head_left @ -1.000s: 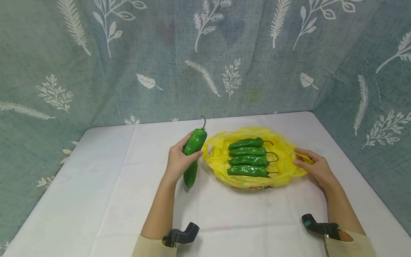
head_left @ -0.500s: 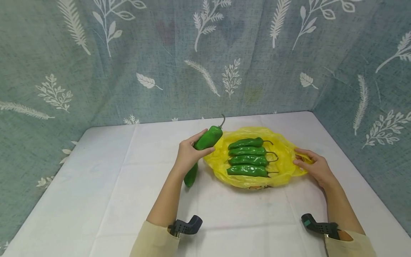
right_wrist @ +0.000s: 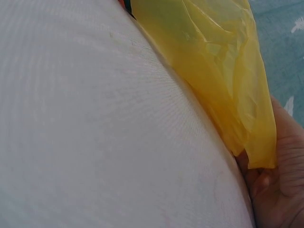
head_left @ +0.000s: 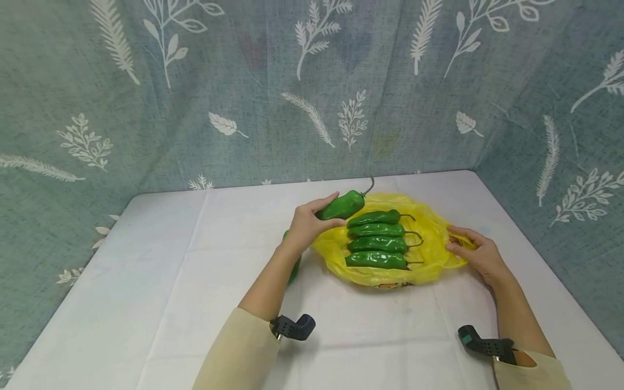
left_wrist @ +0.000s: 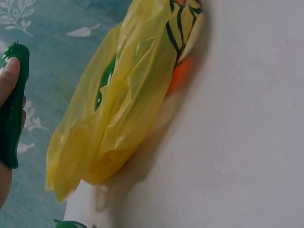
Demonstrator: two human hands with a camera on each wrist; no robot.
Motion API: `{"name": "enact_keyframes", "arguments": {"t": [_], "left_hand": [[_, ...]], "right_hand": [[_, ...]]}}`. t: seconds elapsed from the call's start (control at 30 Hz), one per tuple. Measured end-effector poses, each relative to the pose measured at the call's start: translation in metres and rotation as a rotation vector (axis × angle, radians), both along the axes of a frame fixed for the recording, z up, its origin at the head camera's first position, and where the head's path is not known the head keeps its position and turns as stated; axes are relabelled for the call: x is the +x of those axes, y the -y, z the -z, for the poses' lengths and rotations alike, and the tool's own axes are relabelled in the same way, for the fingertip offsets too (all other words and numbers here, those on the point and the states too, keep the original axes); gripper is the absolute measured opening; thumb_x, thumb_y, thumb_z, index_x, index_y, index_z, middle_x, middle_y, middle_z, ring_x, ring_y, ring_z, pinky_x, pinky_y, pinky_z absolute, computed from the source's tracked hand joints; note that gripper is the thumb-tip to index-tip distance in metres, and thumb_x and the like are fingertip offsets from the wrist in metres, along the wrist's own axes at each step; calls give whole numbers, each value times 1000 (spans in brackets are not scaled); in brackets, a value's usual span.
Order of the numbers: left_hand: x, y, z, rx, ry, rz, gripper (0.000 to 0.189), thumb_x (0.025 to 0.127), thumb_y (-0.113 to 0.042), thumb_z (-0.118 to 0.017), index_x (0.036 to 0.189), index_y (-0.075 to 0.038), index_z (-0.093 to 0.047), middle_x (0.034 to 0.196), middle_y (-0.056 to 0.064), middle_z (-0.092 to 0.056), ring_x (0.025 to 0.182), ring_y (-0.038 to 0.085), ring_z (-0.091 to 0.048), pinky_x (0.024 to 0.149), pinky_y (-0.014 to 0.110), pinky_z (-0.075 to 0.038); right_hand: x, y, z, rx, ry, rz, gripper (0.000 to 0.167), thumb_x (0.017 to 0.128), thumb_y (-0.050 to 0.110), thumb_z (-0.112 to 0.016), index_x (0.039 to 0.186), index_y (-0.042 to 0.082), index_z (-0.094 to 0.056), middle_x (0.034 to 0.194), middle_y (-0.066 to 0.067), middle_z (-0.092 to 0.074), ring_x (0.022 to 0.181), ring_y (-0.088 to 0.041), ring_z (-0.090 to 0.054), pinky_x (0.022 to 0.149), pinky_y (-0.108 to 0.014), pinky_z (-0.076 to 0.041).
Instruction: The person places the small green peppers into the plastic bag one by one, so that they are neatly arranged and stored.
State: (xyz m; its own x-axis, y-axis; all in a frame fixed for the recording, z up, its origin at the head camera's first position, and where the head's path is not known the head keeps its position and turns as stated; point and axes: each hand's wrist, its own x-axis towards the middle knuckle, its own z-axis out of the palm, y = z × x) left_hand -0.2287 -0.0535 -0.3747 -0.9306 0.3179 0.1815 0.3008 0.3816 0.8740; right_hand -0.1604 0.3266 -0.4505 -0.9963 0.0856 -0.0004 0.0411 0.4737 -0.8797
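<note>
In the head view my left hand (head_left: 308, 223) holds a green chili pepper (head_left: 345, 205), its curved stem pointing up and right, over the left back rim of a yellow plastic bag (head_left: 436, 235). Several green peppers (head_left: 376, 244) lie side by side in the bag's opening, stems to the right. My right hand (head_left: 480, 254) pinches the bag's right handle. The left wrist view has the held pepper (left_wrist: 13, 114) at its left edge, apart from the bag (left_wrist: 118, 118). In the right wrist view the bag (right_wrist: 209, 71) runs down to my right hand (right_wrist: 280, 190).
Another green pepper (head_left: 295, 272) lies on the white-covered table (head_left: 370, 336), partly hidden behind my left hand and forearm. A blue-green cloth (head_left: 263, 130) with white leaf prints rises behind the table and along its sides.
My left hand has carried its pepper to the right, from beside the bag to over its rim, and the pepper has tilted further right. My right hand stays at the handle.
</note>
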Motion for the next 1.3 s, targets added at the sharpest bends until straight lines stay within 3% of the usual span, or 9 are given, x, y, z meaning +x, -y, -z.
{"name": "enact_keyframes", "arguments": {"t": [0.3, 0.5, 0.73, 0.9, 1.03, 1.3], "left_hand": [[-14, -19, 8, -117, -132, 62, 64, 73, -29, -79, 133, -17, -57, 124, 4, -62, 118, 21, -55, 102, 33, -43], [-21, -36, 13, -139, -90, 102, 60, 80, -25, -74, 135, -14, -54, 127, 5, -60, 120, 20, -53, 104, 32, -41], [-24, -55, 21, -83, 11, 88, 24, 94, -11, -58, 115, -6, -68, 116, 7, -65, 113, 20, -58, 96, 29, -47], [-25, -62, 31, -78, 32, 77, 32, 91, -15, -63, 121, -6, -63, 121, 7, -62, 114, 20, -56, 97, 30, -46], [-26, -65, 34, -102, 39, 98, 40, 85, -15, -71, 123, -8, -63, 127, 6, -60, 122, 21, -52, 102, 32, -42], [-30, -76, 31, -214, 34, 190, 45, 86, -16, -70, 129, -8, -59, 134, 7, -55, 128, 22, -47, 107, 33, -37]], "right_hand": [[0, 1, 4, -9, -7, 2, 65, 87, 39, -67, 136, 1, -47, 140, -16, -42, 102, 7, -41, 81, 2, -35], [0, 0, 4, -10, -10, 3, 65, 87, 38, -67, 136, 0, -47, 139, -15, -42, 102, 7, -42, 82, 1, -36], [-2, 1, 4, 5, 15, 16, 68, 86, 42, -67, 136, 1, -46, 143, -20, -40, 105, 4, -40, 81, 2, -34], [-4, 1, 4, 20, 11, 19, 68, 86, 42, -66, 137, 1, -46, 144, -21, -39, 107, 3, -39, 81, 2, -34], [-4, 1, 3, 21, 12, 19, 69, 86, 42, -66, 137, 1, -46, 144, -21, -39, 109, 0, -40, 81, 3, -34], [-3, -1, 0, 15, 31, 22, 70, 86, 43, -66, 138, 1, -44, 146, -21, -36, 126, -31, -36, 81, 4, -32]]}}
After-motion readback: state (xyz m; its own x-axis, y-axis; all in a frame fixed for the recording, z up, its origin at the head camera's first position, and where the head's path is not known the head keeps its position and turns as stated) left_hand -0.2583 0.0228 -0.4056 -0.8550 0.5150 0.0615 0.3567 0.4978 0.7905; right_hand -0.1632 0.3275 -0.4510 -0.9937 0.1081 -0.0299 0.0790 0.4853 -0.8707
